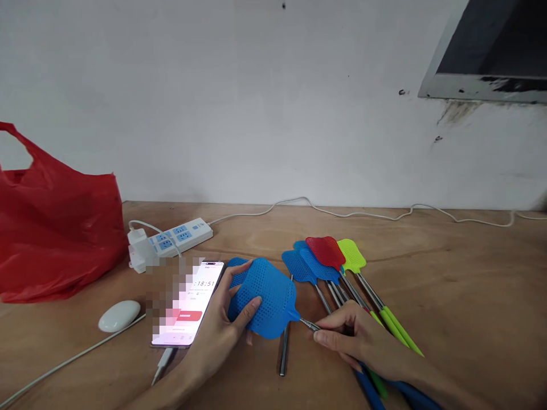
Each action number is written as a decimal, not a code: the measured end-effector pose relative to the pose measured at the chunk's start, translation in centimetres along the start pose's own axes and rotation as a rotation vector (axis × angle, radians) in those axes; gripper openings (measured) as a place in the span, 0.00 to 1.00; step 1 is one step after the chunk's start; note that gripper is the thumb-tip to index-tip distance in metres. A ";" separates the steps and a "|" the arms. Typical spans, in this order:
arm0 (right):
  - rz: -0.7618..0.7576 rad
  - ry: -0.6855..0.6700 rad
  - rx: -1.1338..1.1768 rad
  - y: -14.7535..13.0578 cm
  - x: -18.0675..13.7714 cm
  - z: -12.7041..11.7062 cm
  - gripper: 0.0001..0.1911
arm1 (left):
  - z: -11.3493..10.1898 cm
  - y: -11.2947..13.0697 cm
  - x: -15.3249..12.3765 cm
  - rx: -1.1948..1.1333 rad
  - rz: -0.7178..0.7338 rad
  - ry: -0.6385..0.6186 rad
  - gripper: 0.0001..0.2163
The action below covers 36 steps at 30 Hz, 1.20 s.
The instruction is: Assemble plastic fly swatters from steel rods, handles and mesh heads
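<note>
My left hand (pixel 224 327) grips the head of a blue fly swatter (pixel 267 296), thumb on top and fingers curled round its left edge. My right hand (pixel 354 336) pinches the thin metal rod (pixel 308 324) where it comes out of that head. A second blue swatter head (pixel 236 264) peeks out behind the held one. A loose metal rod (pixel 284 347) lies on the wooden table (pixel 448 296) under the held head. To the right lies a fan of swatters: blue (pixel 301 266), red (pixel 325 251) and green (pixel 351 254), their handles running under my right hand.
A lit phone (pixel 190 304) on a cable lies left of my left hand. Beyond it are a white oval device (pixel 119 315), a white power strip (pixel 171 239) and a red plastic bag (pixel 53 239). A white cable (pixel 342 213) runs along the wall.
</note>
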State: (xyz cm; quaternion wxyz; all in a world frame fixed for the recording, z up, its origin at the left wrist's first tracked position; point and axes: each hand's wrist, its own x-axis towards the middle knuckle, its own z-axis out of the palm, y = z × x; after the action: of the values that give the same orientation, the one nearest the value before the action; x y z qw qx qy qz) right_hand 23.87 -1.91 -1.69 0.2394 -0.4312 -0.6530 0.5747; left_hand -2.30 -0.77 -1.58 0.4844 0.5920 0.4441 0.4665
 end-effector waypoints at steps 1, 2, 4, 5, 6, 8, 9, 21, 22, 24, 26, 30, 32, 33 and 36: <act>0.002 0.000 0.003 -0.2 0.0 0.0 0.25 | 0.0 0.1 0.0 0.005 0.001 0.000 0.27; 0.004 -0.003 0.003 -0.4 0.1 0.1 0.26 | 0.0 0.1 0.1 0.008 0.000 -0.003 0.27; 0.003 -0.004 0.004 -0.8 0.2 0.1 0.26 | -0.1 0.4 0.5 -0.001 -0.010 -0.016 0.27; 0.002 -0.007 0.007 -0.9 0.2 0.1 0.26 | -0.1 0.5 0.6 -0.013 -0.022 -0.021 0.27; 0.001 -0.010 0.012 -1.0 0.3 0.0 0.25 | -0.1 0.6 0.8 -0.032 -0.041 -0.023 0.27; -0.008 0.007 0.046 -1.0 0.6 -0.2 0.24 | 0.0 0.6 1.2 -0.108 -0.087 -0.003 0.28; -0.018 0.030 0.076 -1.0 0.7 -0.4 0.24 | 0.0 0.5 1.3 -0.163 -0.110 0.022 0.28; -0.116 0.370 0.753 -1.1 1.0 -1.4 0.15 | 0.5 -0.1 1.1 -0.082 -0.252 -0.158 0.26; -0.137 0.366 0.750 -1.0 1.1 -1.4 0.14 | 0.5 0.0 1.0 -0.022 -0.243 -0.196 0.26; -0.164 0.361 0.734 -0.8 1.2 -1.3 0.13 | 0.6 0.2 0.6 0.108 -0.196 -0.258 0.27; -0.163 0.367 0.719 -0.7 1.2 -1.3 0.12 | 0.8 0.6 0.1 0.240 -0.113 -0.300 0.27; -0.137 0.396 0.693 -0.8 1.2 -0.8 0.13 | 1.3 1.1 -0.6 0.416 0.003 -0.392 0.21; -0.139 0.397 0.692 -1.0 1.1 -0.5 0.14 | 1.4 1.0 -0.7 0.456 -0.006 -0.415 0.19; -0.143 0.395 0.695 -1.1 1.1 -0.3 0.14 | 1.5 1.0 -0.7 0.468 -0.012 -0.425 0.18; -0.151 0.407 0.719 -1.2 1.1 0.1 0.15 | 1.3 0.7 -0.8 0.514 -0.004 -0.434 0.19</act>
State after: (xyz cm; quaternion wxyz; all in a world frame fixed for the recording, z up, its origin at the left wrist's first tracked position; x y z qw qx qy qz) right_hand 22.91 -1.00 -0.81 0.5404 -0.3758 -0.3799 0.6500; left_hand -1.08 -1.81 -1.08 0.4033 0.7796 0.4349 0.2012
